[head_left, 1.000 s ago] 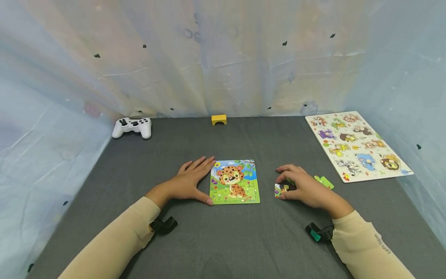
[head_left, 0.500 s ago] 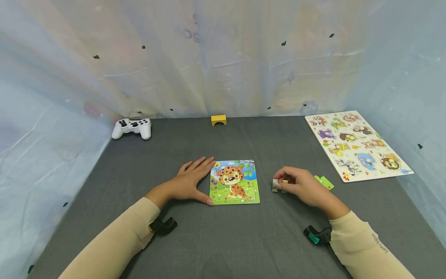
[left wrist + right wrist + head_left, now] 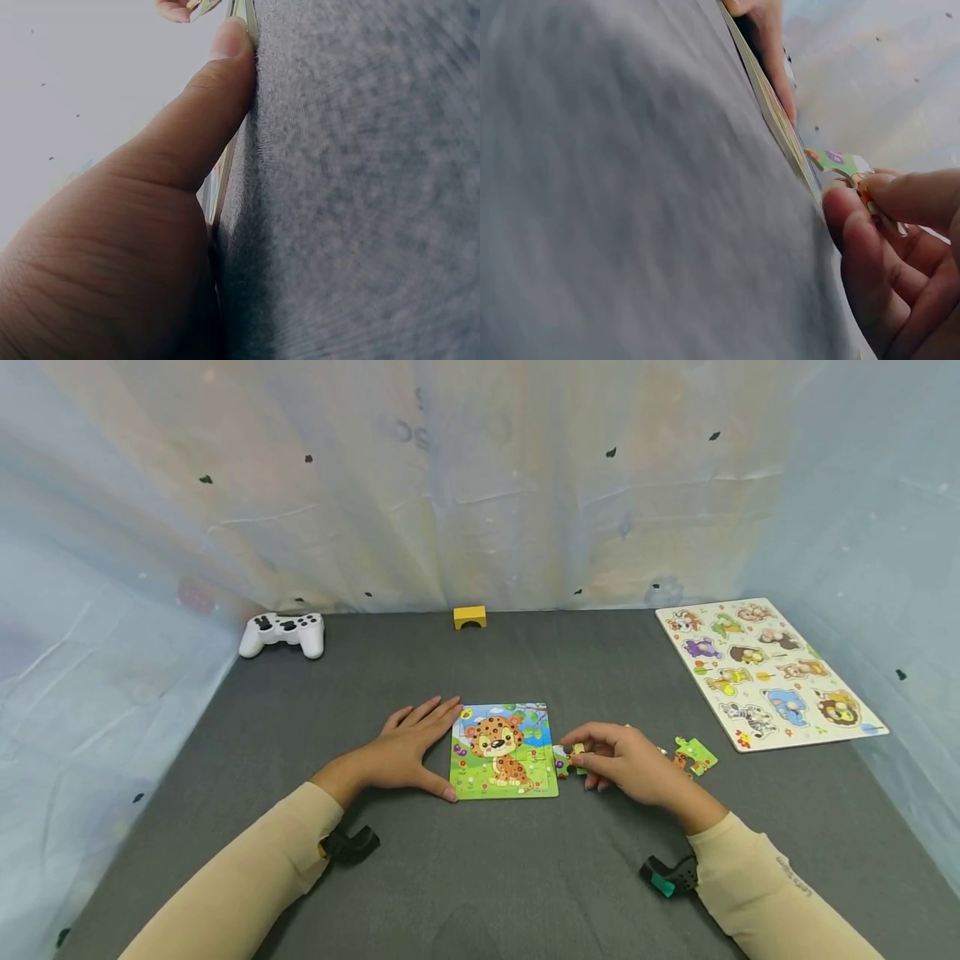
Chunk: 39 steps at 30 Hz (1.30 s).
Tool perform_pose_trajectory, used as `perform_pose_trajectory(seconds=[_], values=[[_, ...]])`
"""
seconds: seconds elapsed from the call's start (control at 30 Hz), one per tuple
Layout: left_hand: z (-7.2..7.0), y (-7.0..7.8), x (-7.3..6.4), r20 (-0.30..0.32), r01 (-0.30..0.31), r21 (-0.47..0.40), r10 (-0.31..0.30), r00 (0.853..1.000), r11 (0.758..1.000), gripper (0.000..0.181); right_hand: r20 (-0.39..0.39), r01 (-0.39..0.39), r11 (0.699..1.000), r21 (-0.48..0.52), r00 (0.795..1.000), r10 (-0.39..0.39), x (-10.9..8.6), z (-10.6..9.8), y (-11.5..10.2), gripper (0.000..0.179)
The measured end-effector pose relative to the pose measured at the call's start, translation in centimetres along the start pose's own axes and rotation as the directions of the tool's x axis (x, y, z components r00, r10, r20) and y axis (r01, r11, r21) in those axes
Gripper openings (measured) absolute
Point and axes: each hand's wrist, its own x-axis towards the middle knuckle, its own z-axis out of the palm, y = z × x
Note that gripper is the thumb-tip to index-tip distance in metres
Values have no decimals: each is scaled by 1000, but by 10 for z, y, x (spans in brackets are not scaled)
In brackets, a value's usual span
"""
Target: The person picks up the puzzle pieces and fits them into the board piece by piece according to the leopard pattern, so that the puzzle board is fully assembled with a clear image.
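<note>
A square leopard jigsaw puzzle (image 3: 487, 783) lies flat in the middle of the dark table, its picture fully laid out. My left hand (image 3: 405, 750) rests along its left side with straight fingers; thumb and fingertips touch the edge. Just off the puzzle's right side, my right hand (image 3: 630, 766) pinches a jigsaw piece (image 3: 561, 762) between thumb and fingers. In the right wrist view that piece (image 3: 838, 160) is tilted up off the table, and at least one more seems to be in the same grip. Other loose jigsaw pieces (image 3: 697, 755) lie right of this hand, partly hidden by it.
An animal peg puzzle board (image 3: 772, 677) sits at the back right. A white game controller (image 3: 283, 633) is at the back left, with a yellow arch block (image 3: 469, 617) at the table's rear edge. A pale curtain (image 3: 480, 485) hangs behind.
My right hand has lifted jigsaw pieces and moved left with them to beside the puzzle, exposing more of the loose pieces behind it. My left hand stays in place.
</note>
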Motion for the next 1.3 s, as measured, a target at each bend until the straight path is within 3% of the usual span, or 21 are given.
perform_pose_trajectory(seconds=[0.33, 0.63, 0.83, 1.3], values=[[-2, -1, 0, 5, 9, 18, -9, 1000, 1000, 138, 8, 99, 995, -23, 995, -98, 14, 21, -8, 14], [-1, -1, -1, 1, 3, 15, -3, 1000, 1000, 138, -24, 152, 988, -3, 988, -152, 33, 38, -20, 19], [-1, -2, -1, 5, 7, 13, -7, 1000, 1000, 138, -53, 189, 979, -78, 980, -194, 49, 51, -29, 18], [3, -5, 0, -12, 5, -1, -5, 1000, 1000, 137, -51, 147, 977, -155, 986, -157, 81, 69, -46, 21]])
